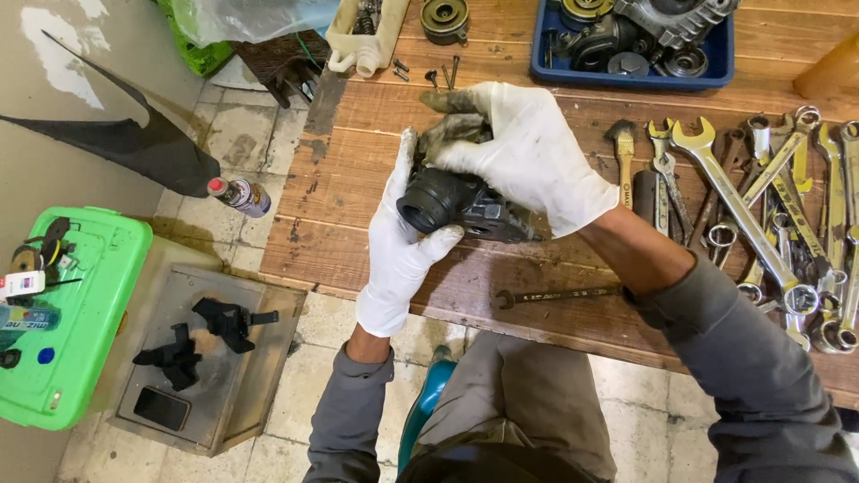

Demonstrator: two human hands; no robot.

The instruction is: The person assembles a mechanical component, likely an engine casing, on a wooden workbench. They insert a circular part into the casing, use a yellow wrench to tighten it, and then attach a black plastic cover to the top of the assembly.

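Note:
I hold a black engine part (461, 206), a dirty metal body with a round rubber intake boot at its left end, above a wooden workbench (358, 179). My left hand (398, 250), in a white glove, grips it from below and the left, thumb on the boot. My right hand (523, 152), also in a soiled white glove, closes over the top and right side of the part. The part's back is hidden under my right fingers.
Many spanners (761, 215) lie spread on the bench's right. A thin tool (555, 293) rests near the front edge. A blue tray (725, 54) of engine parts, a white container (362, 40), loose screws behind. On the floor: green box (76, 313), metal tray (206, 358), spray can (240, 195).

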